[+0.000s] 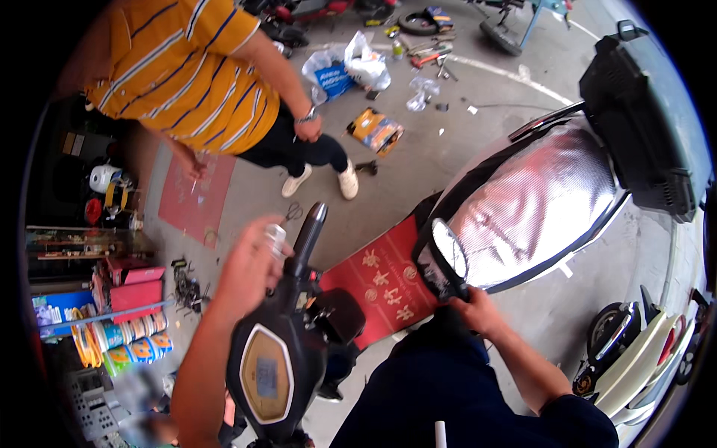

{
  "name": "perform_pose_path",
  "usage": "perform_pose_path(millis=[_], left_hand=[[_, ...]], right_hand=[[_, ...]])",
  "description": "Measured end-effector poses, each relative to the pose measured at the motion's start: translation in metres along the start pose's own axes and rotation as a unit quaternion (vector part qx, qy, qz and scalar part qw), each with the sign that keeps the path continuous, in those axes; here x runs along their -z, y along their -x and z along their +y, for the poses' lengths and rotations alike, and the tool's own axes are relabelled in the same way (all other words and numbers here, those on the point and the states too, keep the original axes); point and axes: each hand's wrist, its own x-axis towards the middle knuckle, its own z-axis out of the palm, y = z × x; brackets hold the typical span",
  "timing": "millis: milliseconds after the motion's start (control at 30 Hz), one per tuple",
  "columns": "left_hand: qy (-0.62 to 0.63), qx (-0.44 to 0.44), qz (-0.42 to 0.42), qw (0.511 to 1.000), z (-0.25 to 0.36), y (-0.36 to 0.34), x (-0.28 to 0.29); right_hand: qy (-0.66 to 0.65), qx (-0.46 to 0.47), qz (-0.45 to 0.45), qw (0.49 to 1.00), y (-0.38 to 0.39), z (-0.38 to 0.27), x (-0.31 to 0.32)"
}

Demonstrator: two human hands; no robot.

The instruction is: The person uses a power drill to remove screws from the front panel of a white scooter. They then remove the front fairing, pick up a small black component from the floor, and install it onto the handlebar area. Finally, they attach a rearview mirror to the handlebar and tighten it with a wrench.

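Note:
My left hand (250, 257), blurred by motion, is raised beside the black scooter handlebar grip (308, 235). Its fingers close round a small silvery-white object (275, 238) whose kind I cannot make out. Farther right, my right hand (476, 310) grips the lower end of a black rear-view mirror (450, 249), whose rounded glass faces up. Below my left hand is the scooter's dashboard (267, 373), with a gold panel and a small grey display. A red mat (385, 284) with gold characters lies between the handlebar and the mirror.
A person in a yellow striped shirt (194, 75) stands at the far left. Tools (429, 56), plastic bags (366, 63) and a yellow-black package (376, 131) lie on the ground. A silver-lined, black-rimmed compartment (538, 201) fills the right; a white scooter (642, 358) stands beyond.

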Motion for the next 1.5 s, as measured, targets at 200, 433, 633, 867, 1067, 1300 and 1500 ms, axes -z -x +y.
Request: perform_pose_path(millis=[200, 433, 633, 867, 1067, 1300, 1500], left_hand=[[0.107, -0.012, -0.044, 0.993, 0.005, -0.075, -0.091], [-0.123, -0.106, 0.158, 0.974, 0.014, -0.045, -0.141], [-0.027, -0.003, 0.425, 0.905, -0.017, 0.085, -0.12], [-0.16, 0.0, 0.505, 0.848, -0.034, 0.134, -0.06], [0.038, -0.033, 0.457, 0.888, -0.058, 0.096, -0.053], [0.109, -0.034, 0.439, 0.891, -0.061, 0.082, -0.051], [0.13, -0.024, 0.412, 0.901, -0.067, 0.085, -0.045]], right_hand=[[-0.081, 0.059, -0.006, 0.995, -0.013, -0.065, 0.01], [-0.269, 0.203, -0.149, 0.929, -0.021, -0.118, 0.003], [-0.105, 0.322, -0.378, 0.862, -0.015, -0.222, -0.033], [-0.138, 0.422, -0.428, 0.787, -0.028, -0.303, -0.137], [-0.146, 0.382, -0.479, 0.777, -0.043, -0.305, -0.166], [-0.128, 0.374, -0.485, 0.78, -0.045, -0.313, -0.161], [-0.112, 0.368, -0.506, 0.772, -0.043, -0.312, -0.157]])
